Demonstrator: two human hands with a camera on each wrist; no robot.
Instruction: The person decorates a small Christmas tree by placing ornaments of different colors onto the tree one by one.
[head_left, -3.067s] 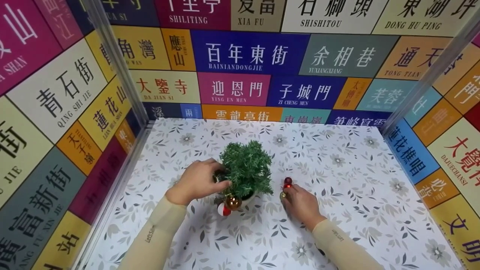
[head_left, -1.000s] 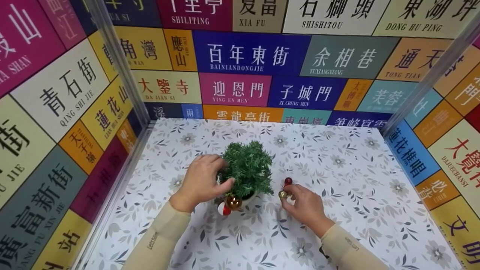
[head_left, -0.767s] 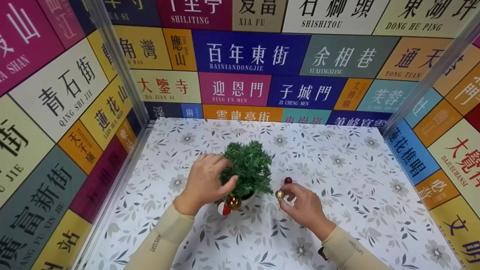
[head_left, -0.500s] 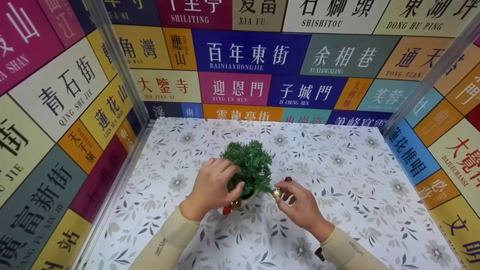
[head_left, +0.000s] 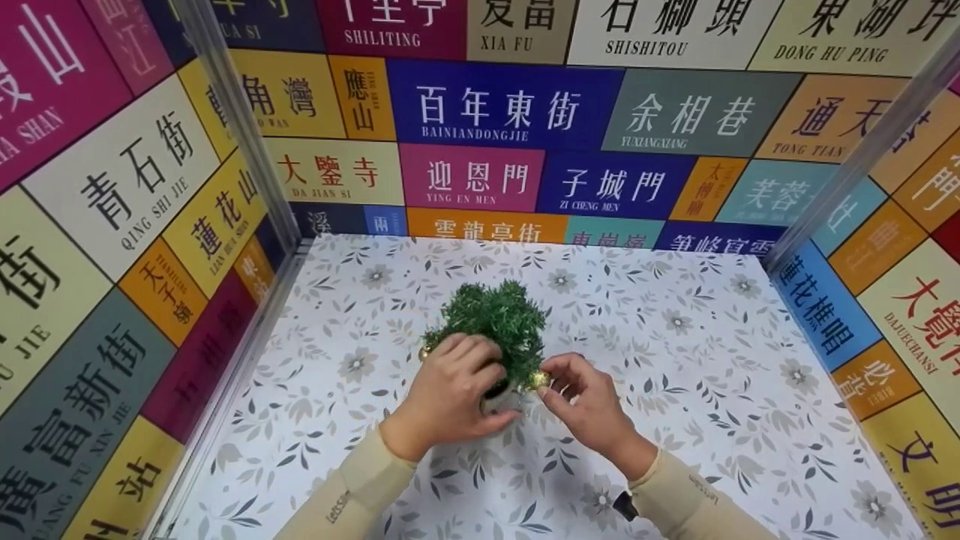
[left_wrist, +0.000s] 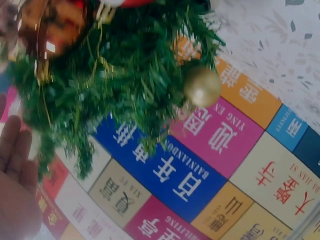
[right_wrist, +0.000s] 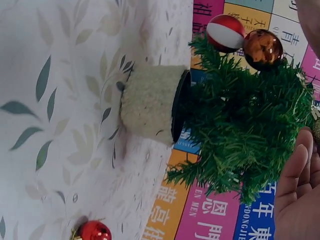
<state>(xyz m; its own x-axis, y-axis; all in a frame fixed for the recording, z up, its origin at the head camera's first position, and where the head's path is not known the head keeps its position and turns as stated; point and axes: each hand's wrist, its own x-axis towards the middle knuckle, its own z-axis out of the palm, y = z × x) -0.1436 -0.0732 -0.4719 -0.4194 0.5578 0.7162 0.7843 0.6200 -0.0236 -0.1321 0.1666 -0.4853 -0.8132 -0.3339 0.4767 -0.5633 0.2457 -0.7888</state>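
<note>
Nearest to us, two beige sleeves (head_left: 352,491) run up from the near edge onto the flowered table (head_left: 712,390). Our left hand (head_left: 450,397) curls round the near left side of the small green tree (head_left: 491,326), fingers bent over the low branches and thumb down by the pale pot (right_wrist: 150,102), which it mostly hides in the head view. Our right hand (head_left: 585,401) sits just right of it, thumb and forefinger pinching a gold ball (head_left: 537,379) right against the tree's near right branches; we cannot tell whether the ball already hangs there.

The tree stands upright in its pot near the middle of the table. The right wrist view shows a red-and-white ball (right_wrist: 226,32) and a copper ball (right_wrist: 263,46) hanging side by side on one side of the tree, and a red ball (right_wrist: 94,231) lying on the table apart from the pot. The left wrist view shows another gold ball (left_wrist: 201,86) hanging from a branch tip.

Farther off, beyond the far edge, rise walls of coloured signs (head_left: 502,112), with metal posts (head_left: 240,127) at the corners.
</note>
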